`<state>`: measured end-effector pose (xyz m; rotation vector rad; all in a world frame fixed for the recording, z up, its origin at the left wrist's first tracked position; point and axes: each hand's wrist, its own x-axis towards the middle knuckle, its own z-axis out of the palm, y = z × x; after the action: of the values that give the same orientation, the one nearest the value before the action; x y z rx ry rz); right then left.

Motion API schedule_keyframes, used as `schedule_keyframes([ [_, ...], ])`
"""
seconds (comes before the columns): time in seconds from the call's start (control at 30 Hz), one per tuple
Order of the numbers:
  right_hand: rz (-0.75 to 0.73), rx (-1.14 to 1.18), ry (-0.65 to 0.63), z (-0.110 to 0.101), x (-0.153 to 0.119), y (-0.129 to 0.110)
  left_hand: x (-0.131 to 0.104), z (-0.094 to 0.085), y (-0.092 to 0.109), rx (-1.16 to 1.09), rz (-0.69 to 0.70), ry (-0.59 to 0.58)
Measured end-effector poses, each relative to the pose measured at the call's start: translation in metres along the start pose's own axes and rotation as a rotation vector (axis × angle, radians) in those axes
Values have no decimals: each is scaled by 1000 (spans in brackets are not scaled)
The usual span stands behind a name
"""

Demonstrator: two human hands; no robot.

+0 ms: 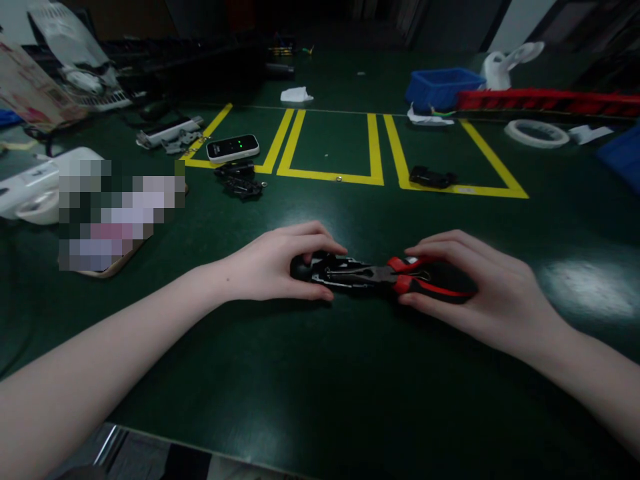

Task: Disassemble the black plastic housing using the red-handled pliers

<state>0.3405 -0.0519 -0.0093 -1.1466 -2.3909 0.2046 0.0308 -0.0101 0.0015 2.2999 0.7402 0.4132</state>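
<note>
My left hand [280,263] is closed round the rounded end of an elongated black casing [301,269], whose inside with thin metal parts is exposed. It lies low over the table in front of me. From the right, my right hand [495,290] grips needle-nose pliers [400,283] with red and black handles, the fingers on one handle and the thumb on the other. The pliers' long grey jaws point left and lie over the casing's inner parts. Whether the jaw tips pinch anything I cannot make out.
Yellow tape outlines [330,177] mark the green table [310,373]. Black parts [243,183] and a white device with green lights [233,148] sit behind my left hand. Another black piece [431,177], a blue bin [443,87] and a tape roll [536,133] are at right.
</note>
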Motion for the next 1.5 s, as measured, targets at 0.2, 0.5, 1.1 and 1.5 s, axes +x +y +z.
schedule_keyframes([
  [0.2, 15, 35, 20, -3, -1, -1, -1, 0, 1, 12, -20, -1],
  [0.5, 31, 35, 35, -5, 1, -4, -1, 0, 6, 32, -50, 3],
  [1.1, -6, 54, 20, -3, 4, -3, 0, -2, 4, 15, -48, -21],
  [1.5, -26, 35, 54, -5, 5, 0, -2, -1, -1, 0, -9, -6],
])
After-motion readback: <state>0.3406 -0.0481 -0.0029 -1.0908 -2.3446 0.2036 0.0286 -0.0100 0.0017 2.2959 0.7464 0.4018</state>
